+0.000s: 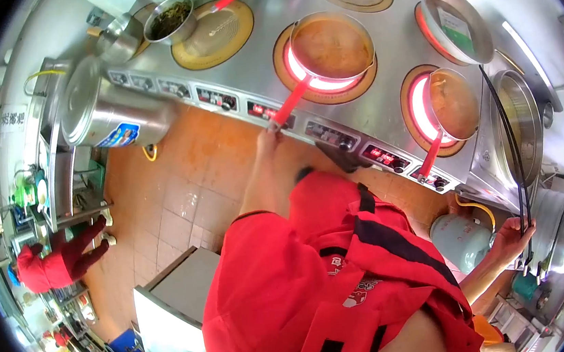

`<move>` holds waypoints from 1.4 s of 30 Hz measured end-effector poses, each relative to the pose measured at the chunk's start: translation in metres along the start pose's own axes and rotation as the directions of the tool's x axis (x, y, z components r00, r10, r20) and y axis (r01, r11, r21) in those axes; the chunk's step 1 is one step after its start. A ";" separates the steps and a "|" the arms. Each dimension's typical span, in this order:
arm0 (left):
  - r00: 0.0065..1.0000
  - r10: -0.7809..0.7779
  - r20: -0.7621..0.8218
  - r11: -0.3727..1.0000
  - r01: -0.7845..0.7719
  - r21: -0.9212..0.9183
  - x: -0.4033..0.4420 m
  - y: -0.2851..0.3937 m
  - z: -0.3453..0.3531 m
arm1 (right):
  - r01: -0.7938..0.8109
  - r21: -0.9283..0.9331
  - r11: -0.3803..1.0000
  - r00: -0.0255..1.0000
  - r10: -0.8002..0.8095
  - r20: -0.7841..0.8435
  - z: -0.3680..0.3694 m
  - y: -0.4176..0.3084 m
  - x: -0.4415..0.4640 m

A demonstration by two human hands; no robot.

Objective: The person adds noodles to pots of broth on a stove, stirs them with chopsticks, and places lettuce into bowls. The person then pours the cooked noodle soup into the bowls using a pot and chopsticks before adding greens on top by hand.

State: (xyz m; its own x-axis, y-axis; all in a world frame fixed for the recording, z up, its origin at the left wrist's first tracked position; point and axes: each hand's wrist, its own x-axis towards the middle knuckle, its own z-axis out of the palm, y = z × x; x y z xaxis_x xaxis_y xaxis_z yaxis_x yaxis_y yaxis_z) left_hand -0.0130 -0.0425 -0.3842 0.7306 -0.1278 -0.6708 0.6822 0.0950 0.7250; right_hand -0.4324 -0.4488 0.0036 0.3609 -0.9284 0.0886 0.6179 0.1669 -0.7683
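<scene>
My left hand (268, 138) is closed round the end of the red handle of a saucepan (334, 47). That pan holds orange-brown liquid and sits on a glowing burner at the middle of the stove. Off to the right, past the stove's edge, my right hand (514, 239) grips a pair of long black chopsticks (511, 145), which point up towards the back. A second saucepan (453, 104) with similar liquid stands on another glowing burner, its red handle towards the front; neither hand touches it.
A steel bowl of dark green leaves (171, 21) and a large lidded pot (85, 104) stand at the left. A tilted pan (455, 24) holding a green-and-white packet is at the back right. Below the stove is a gas cylinder (459, 240). A person in red (58, 265) works far left.
</scene>
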 end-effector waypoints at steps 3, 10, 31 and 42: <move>0.998 -0.058 -0.005 0.997 0.058 0.042 0.001 0.001 0.002 | -0.010 0.003 1.000 0.999 0.010 0.052 -0.004 0.004 -0.004; 0.999 0.046 -0.020 0.983 -0.041 0.181 -0.008 0.010 0.004 | -0.082 0.008 0.997 0.993 0.081 0.081 -0.003 0.020 -0.003; 0.931 -0.359 0.066 0.889 0.319 0.329 -0.117 -0.140 -0.051 | -0.033 0.085 0.996 0.984 0.047 -0.173 -0.078 0.028 -0.014; 0.881 -0.342 0.327 0.864 0.157 0.478 -0.116 -0.088 0.014 | -0.142 0.213 0.967 0.873 0.224 -0.434 -0.163 0.087 -0.053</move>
State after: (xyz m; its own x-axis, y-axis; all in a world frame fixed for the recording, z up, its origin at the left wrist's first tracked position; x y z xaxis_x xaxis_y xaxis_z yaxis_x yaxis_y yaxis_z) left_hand -0.1580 -0.0496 -0.3681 0.4012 -0.4680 -0.7874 0.6905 -0.4103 0.5957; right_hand -0.5117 -0.4388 -0.1707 0.1503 -0.9170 -0.3695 0.6948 0.3639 -0.6204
